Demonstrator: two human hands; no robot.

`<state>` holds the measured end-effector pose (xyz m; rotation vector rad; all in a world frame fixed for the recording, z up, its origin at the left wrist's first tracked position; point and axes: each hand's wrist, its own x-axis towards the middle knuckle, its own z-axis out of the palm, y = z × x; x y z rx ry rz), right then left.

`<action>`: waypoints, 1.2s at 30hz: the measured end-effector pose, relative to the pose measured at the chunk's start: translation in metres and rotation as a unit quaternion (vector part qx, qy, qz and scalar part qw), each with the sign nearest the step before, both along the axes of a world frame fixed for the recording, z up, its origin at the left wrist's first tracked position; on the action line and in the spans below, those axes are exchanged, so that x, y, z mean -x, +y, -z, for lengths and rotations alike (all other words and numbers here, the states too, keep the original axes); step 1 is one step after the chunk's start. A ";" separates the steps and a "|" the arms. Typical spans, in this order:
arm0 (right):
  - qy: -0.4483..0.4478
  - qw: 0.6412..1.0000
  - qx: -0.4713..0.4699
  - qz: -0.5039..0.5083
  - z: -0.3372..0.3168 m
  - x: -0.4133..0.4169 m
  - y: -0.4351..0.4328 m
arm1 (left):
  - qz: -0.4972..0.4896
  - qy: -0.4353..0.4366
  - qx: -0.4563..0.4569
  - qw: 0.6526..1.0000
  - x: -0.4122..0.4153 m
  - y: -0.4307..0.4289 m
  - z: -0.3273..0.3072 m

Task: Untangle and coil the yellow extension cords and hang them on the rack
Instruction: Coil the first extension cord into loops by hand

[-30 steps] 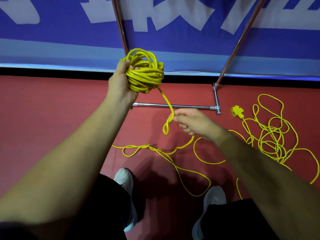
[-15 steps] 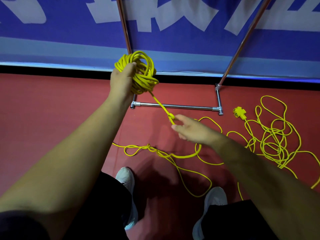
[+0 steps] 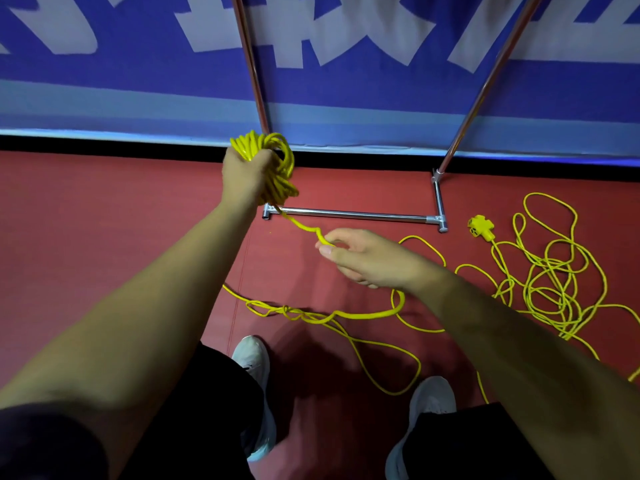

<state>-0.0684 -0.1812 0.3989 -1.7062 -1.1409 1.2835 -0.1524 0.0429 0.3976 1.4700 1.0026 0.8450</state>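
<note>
Two cords show by the rack (image 3: 353,214). One lies in a loose tangle (image 3: 550,282) on the floor (image 3: 104,237) to its right. The other is mid-coiling: the left hand (image 3: 244,176) has fingers clamped round the coil (image 3: 277,168) above the rack's base, and the right hand (image 3: 367,258) seems to pinch the feeding strand (image 3: 301,227), fingertips partly hidden. Next, I judge: draw slack through the floor snarl (image 3: 294,311) and lay another loop.
</note>
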 end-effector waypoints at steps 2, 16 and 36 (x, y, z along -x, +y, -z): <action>0.004 1.000 -0.011 -0.010 0.000 -0.001 -0.001 | 0.054 0.041 -0.035 0.997 -0.002 -0.008 0.005; 0.041 0.989 -0.080 0.121 -0.021 -0.048 -0.005 | 0.441 0.257 0.009 0.860 -0.016 -0.067 0.003; -0.039 0.986 -0.096 0.130 -0.034 -0.055 -0.003 | 0.555 0.339 -0.172 0.740 -0.014 -0.080 -0.018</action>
